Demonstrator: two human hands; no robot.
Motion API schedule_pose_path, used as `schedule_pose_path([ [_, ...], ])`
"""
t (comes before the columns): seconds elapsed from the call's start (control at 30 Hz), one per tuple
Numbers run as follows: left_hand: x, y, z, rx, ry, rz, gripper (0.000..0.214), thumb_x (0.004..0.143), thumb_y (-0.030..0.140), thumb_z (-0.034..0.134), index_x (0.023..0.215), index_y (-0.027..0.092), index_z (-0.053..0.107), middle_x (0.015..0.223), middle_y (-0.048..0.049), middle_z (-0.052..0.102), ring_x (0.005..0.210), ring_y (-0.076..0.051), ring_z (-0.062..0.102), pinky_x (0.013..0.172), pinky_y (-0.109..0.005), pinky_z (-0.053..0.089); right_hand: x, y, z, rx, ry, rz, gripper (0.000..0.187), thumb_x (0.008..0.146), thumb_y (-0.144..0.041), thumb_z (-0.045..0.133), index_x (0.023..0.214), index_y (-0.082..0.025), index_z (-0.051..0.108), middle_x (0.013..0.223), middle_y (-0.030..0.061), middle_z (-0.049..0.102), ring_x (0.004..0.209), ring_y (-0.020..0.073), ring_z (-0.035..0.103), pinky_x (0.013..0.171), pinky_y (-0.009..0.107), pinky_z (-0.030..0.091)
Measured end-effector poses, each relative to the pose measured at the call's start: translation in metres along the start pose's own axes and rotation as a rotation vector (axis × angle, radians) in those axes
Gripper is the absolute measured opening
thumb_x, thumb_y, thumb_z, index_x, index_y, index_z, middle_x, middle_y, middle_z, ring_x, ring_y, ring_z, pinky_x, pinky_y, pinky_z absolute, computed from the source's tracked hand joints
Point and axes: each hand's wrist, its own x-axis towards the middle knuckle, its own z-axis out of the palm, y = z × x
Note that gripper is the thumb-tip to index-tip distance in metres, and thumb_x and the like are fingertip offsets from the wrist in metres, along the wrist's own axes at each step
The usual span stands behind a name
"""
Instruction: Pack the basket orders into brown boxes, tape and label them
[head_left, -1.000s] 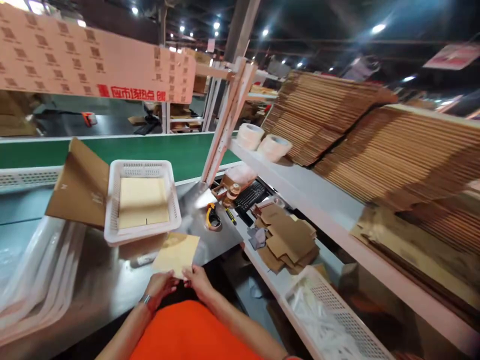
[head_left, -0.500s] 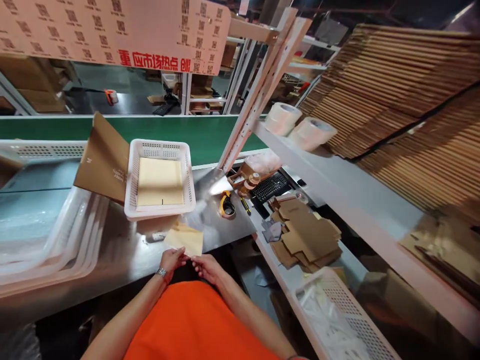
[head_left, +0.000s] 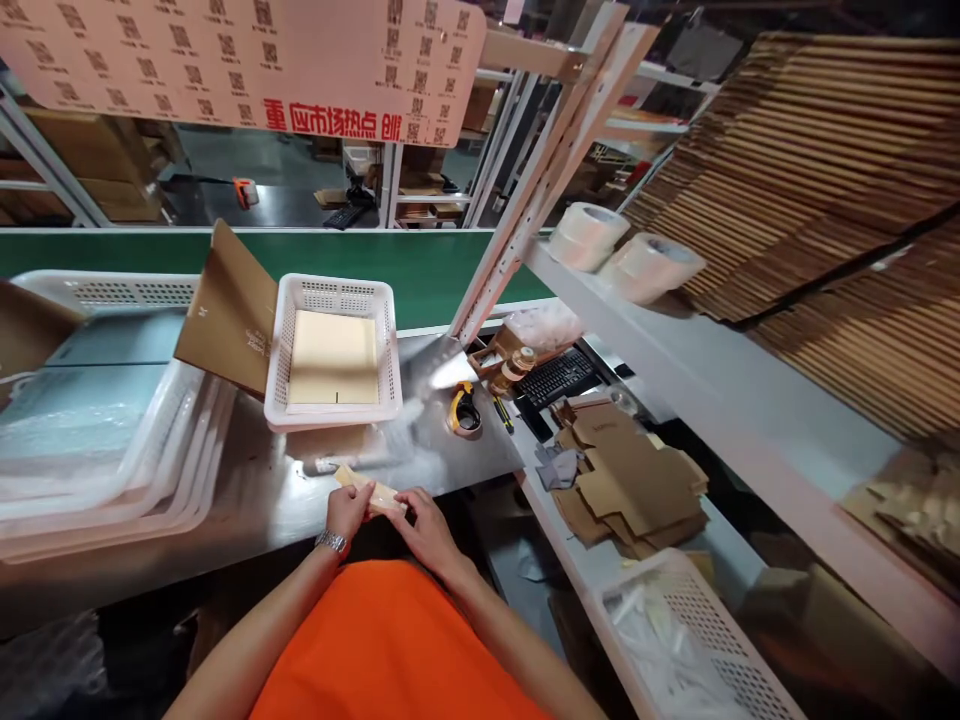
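Observation:
Both my hands meet at the near edge of the steel worktop. My left hand and my right hand pinch a small tan paper envelope, which is tipped nearly edge-on toward me. Just beyond it stands a white perforated basket with a pale yellow sheet lying in it. A brown cardboard piece leans against the basket's left side.
Stacked white trays lie at the left. A tape dispenser, a keyboard and flat brown cartons lie to the right. Tape rolls and stacked cardboard fill the shelf. A green conveyor runs behind.
The envelope, held flat and facing up a second ago, has been drawn closer and tipped nearly edge-on between my hands. The view has dropped lower toward the worktop.

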Motion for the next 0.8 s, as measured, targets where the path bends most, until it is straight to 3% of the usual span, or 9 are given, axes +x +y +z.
schedule_pose_path([
  [0.1,-0.004,0.006,-0.001,0.058,-0.022,0.051,0.052,0.081,0.052,0.077,0.045,0.025,0.051,0.043,-0.0018,0.057,0.045,-0.017,0.058,0.050,-0.027,0.042,0.010,-0.006,-0.001,0.017,-0.124,0.038,0.030,0.100,-0.045,0.059,0.104,-0.021,0.077,0.097,0.0056,0.074,0.088,0.0206,0.063,0.082,0.032,0.045],
  [0.23,-0.008,0.008,-0.003,0.079,-0.083,0.102,0.057,0.072,0.063,0.082,0.046,0.025,0.049,0.041,0.0009,0.053,0.043,-0.015,0.051,0.050,-0.027,0.039,0.017,-0.009,-0.005,0.060,-0.296,0.020,0.047,0.103,-0.052,0.054,0.069,-0.021,0.066,0.073,-0.0005,0.063,0.072,0.0161,0.053,0.070,0.028,0.035],
  [0.3,-0.010,0.007,-0.005,0.070,-0.098,0.123,0.061,0.068,0.071,0.083,0.047,0.024,0.049,0.042,0.0016,0.053,0.044,-0.014,0.050,0.050,-0.027,0.039,0.017,-0.011,-0.007,0.016,-0.325,-0.024,0.050,0.104,-0.047,0.051,0.063,-0.021,0.060,0.069,-0.0009,0.058,0.069,0.0156,0.050,0.068,0.029,0.032],
  [0.5,-0.010,0.000,-0.009,0.027,-0.121,0.121,0.063,0.069,0.082,0.074,0.056,0.022,0.058,0.053,-0.0012,0.062,0.050,-0.017,0.058,0.052,-0.028,0.047,0.009,-0.014,-0.006,-0.210,-0.192,-0.109,0.029,0.102,-0.028,0.053,0.089,-0.022,0.078,0.083,0.0069,0.073,0.077,0.0207,0.060,0.074,0.031,0.039],
  [0.6,-0.013,-0.003,-0.010,0.005,-0.144,0.141,0.060,0.072,0.079,0.073,0.065,0.020,0.065,0.064,-0.0037,0.068,0.063,-0.020,0.066,0.058,-0.029,0.052,0.007,-0.012,-0.003,-0.219,-0.088,-0.054,0.027,0.098,-0.029,0.057,0.088,-0.021,0.081,0.084,0.0097,0.077,0.075,0.0224,0.064,0.075,0.033,0.043],
  [0.7,-0.020,-0.005,-0.012,0.088,-0.132,0.317,0.049,0.072,0.063,0.083,0.089,0.019,0.074,0.091,-0.0077,0.077,0.089,-0.025,0.073,0.074,-0.033,0.058,0.010,-0.009,0.002,0.014,-0.043,0.145,0.029,0.093,-0.044,0.064,0.083,-0.021,0.079,0.074,0.0069,0.075,0.065,0.0220,0.066,0.068,0.033,0.046],
  [0.8,-0.025,-0.005,-0.017,0.347,-0.163,0.659,0.053,0.068,0.042,0.091,0.113,0.021,0.073,0.115,-0.0112,0.075,0.109,-0.030,0.071,0.096,-0.044,0.059,0.015,-0.006,0.011,0.343,-0.025,0.352,0.042,0.082,-0.062,0.072,0.081,-0.020,0.075,0.067,0.0028,0.072,0.056,0.0194,0.064,0.058,0.031,0.047],
])
